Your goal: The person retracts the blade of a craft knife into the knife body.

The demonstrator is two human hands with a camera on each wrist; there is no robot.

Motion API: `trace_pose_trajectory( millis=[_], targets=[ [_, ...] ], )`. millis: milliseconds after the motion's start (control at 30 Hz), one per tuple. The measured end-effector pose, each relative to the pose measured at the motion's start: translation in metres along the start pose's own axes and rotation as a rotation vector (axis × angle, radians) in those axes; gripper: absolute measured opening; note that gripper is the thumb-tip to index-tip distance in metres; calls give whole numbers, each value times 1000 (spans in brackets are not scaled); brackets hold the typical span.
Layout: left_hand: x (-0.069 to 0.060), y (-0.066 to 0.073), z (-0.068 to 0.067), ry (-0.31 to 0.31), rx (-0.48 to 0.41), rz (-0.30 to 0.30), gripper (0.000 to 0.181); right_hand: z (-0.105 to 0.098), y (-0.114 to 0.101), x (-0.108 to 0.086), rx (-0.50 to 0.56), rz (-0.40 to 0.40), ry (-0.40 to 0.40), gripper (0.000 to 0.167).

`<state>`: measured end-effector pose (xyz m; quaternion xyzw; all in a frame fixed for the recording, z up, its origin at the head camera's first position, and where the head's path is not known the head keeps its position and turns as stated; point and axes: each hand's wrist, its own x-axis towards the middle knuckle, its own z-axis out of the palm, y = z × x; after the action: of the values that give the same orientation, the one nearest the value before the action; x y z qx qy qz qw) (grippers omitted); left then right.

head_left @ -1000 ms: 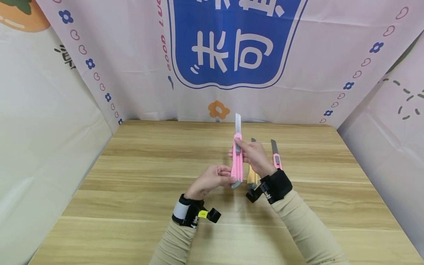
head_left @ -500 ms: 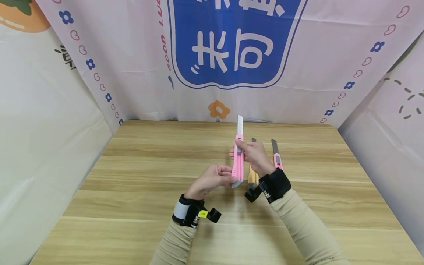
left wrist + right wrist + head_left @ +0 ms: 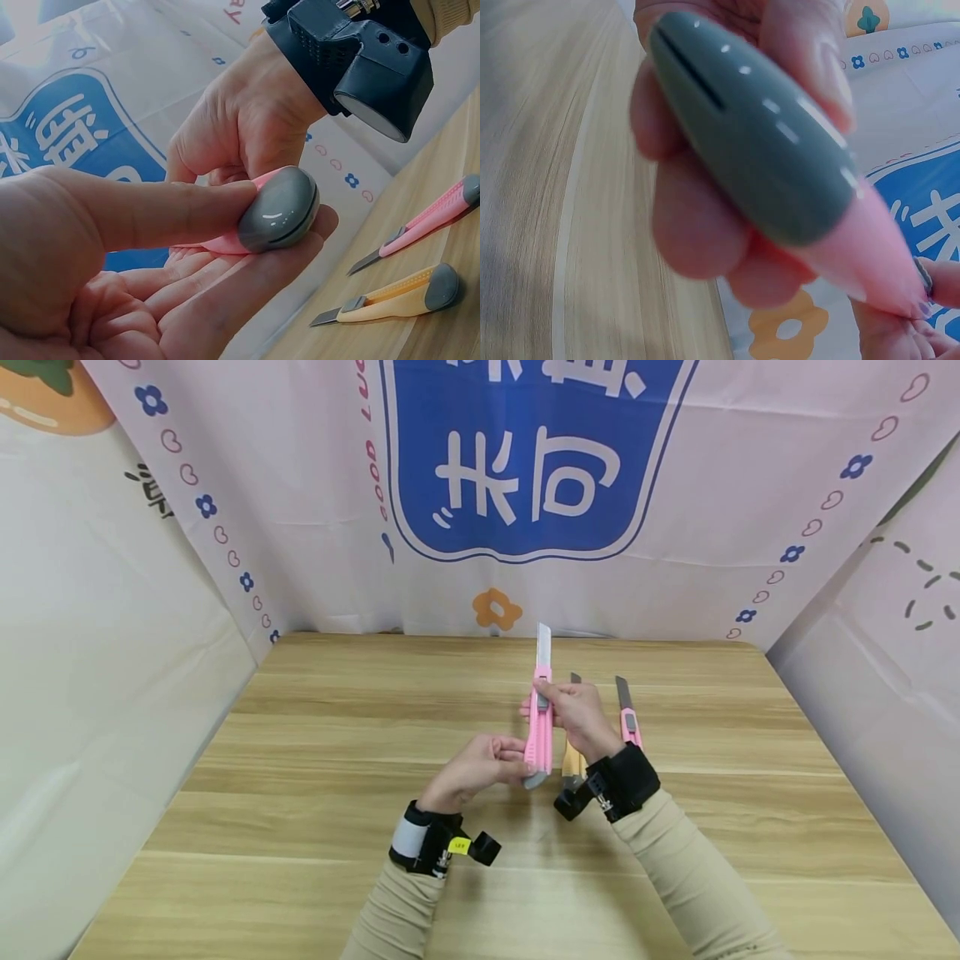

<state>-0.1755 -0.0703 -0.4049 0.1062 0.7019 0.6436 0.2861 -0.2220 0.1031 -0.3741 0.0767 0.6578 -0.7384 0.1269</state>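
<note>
A pink utility knife [image 3: 538,735] is held up over the table, its blade [image 3: 543,646] extended and pointing away toward the back curtain. My right hand [image 3: 581,717] grips the upper body, the thumb at the grey slider [image 3: 542,700]. My left hand [image 3: 480,768] pinches the lower end; in the left wrist view its thumb and fingers lie around the grey end cap [image 3: 281,210]. That same cap fills the middle of the right wrist view, blurred. A yellow utility knife [image 3: 572,766] lies on the table, partly hidden behind my right hand.
A second pink utility knife [image 3: 629,722] lies right of the yellow one, blade out, its lower part hidden by my wrist in the head view. Both lie on the wooden table [image 3: 322,735]. A printed curtain [image 3: 322,568] stands along the table's back edge.
The held knife has shifted slightly to the right, and its blade tip sits a little lower in view. Both hands keep their hold; the knives on the table stay put.
</note>
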Motion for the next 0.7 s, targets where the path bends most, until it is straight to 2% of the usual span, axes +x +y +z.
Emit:
trace_pose_trajectory(
  millis=[200, 400, 700],
  targets=[
    [-2, 2, 0, -16, 7, 21, 38, -1, 1, 0, -27, 9, -7, 40],
    [-3, 3, 0, -17, 14, 28, 37, -2, 3, 1, -11, -10, -20, 39],
    [-2, 2, 0, -3, 0, 6, 35, -4, 4, 1, -14, -11, -32, 40]
  ],
)
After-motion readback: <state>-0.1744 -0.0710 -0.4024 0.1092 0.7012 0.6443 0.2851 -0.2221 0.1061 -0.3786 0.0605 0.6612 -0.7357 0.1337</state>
